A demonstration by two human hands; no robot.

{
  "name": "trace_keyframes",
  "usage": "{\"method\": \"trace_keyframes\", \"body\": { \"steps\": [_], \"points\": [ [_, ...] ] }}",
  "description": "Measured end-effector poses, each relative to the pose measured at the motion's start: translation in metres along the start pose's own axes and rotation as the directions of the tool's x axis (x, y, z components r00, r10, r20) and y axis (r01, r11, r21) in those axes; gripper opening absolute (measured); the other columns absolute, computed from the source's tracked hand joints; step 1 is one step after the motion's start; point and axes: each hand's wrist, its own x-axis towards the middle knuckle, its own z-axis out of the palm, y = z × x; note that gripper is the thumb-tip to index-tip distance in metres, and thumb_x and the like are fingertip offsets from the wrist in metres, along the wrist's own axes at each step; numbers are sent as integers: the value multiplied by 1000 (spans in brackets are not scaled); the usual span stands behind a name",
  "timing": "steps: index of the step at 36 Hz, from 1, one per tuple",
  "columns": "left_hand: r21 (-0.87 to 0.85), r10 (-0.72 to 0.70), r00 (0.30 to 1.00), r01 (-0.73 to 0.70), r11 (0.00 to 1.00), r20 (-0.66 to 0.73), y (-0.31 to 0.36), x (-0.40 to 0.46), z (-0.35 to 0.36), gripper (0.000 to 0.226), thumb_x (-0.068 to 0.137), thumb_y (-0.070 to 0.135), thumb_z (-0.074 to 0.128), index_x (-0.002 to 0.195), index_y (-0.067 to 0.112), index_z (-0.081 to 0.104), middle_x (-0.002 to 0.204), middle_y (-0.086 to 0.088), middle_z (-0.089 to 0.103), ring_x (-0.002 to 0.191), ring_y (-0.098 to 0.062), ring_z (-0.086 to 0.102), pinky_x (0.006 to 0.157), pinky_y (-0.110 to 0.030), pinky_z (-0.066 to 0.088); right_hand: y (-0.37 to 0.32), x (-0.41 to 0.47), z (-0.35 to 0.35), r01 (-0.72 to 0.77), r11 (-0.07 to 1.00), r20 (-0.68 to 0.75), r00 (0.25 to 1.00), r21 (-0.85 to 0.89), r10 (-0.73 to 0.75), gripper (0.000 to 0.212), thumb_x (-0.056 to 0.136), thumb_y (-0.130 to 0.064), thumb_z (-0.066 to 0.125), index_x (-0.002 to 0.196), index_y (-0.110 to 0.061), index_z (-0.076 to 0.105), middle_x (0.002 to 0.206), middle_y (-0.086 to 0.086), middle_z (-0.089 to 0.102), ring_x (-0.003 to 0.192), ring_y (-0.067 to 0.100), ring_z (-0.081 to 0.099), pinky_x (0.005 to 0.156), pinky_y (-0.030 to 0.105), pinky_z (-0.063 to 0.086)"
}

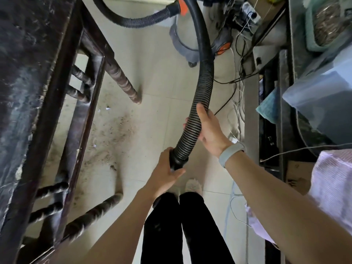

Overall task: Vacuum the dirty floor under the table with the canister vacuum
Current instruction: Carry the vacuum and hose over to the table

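- A person stands on a tiled floor beside a dark wooden table, both hands on the black ribbed hose of a canister vacuum.
- The left hand grips the smooth black cuff at the hose's lower end; whatever continues below the cuff is hidden behind the hand and the person's dark trousers.
- The right hand, a pale band on its wrist, wraps around the ribbed section just above, thumb lying along the hose. The hands are apart, one above the other.
- The vacuum sits near the top edge of the view, its grey body with orange parts largely covered by the hose and cut off by the frame; the hose loops out of view at the top.
- A patch of dirt and small paper scraps lies on the floor under the table's edge, between two of its turned legs.
- One light slipper shows past the trousers; the other foot is hidden.
- On the right, a dark shelf unit is cut by the frame edge. A green basket at its top holds a tangled grey-brown mass too blurred to identify, and a clear plastic bag sits below it, contents unreadable.
- Thin wires trail across the floor beside the shelf.
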Motion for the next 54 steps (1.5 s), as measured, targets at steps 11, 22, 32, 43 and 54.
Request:
{"method": "trace_keyframes", "body": {
  "steps": [11, 22, 32, 43, 54],
  "points": [
    [-431, -66, 997, 80, 899, 46, 28, -6, 15, 51, 87, 5, 67, 131, 8, 39, 115, -5, 59, 103, -15, 61, 89, -26, 50, -27, 11, 67, 329, 496, 279, 944, -804, -175, 61, 98, -41, 46, 147, -15, 21, 114, 17, 62, 98, 36, 61, 85, 43, 49],
    [-746, -75, 995, 97, 659, 63, 65, 22, -1, 54, 83, 20, 63, 131, 14, 38, 112, -9, 64, 90, -23, 68, 85, -42, 56, -11, -35, 9, 224, 547, 31, 940, -807, -339, 30, 102, -17, 40, 126, -6, 55, 121, 7, 62, 111, 21, 57, 90, 20, 37],
    [-943, -177, 979, -39, 331, -102, 88, 48, -33, 54, 84, 14, 61, 132, 3, 41, 110, -18, 57, 97, -31, 61, 82, -50, 55, 41, -74, -13, -441, 895, -266, 872, -62, 411, 40, 97, -51, 42, 97, -12, 52, 91, 11, 67, 83, 23, 66, 73, 28, 55],
    [-870, -130, 986, 150, 469, 100, 132, 24, -45, 37, 98, 41, 43, 110, 11, 61, 113, -10, 63, 111, -25, 59, 100, -39, 41, -83, -31, 29, 255, 891, -396, 914, 377, -94, 23, 93, -4, 54, 114, -7, 44, 81, 10, 59, 63, 19, 65, 67, 30, 58],
    [-551, -252, 960, 144, 822, -125, 164, 9, -67, 46, 94, 44, 55, 130, 19, 46, 112, 1, 56, 113, -23, 58, 96, -38, 46, -176, -37, 12, 333, 34, 242, 747, -942, -619, 45, 89, -19, 57, 128, -3, 40, 96, 21, 62, 84, 41, 60, 62, 40, 41]
  ]
}}
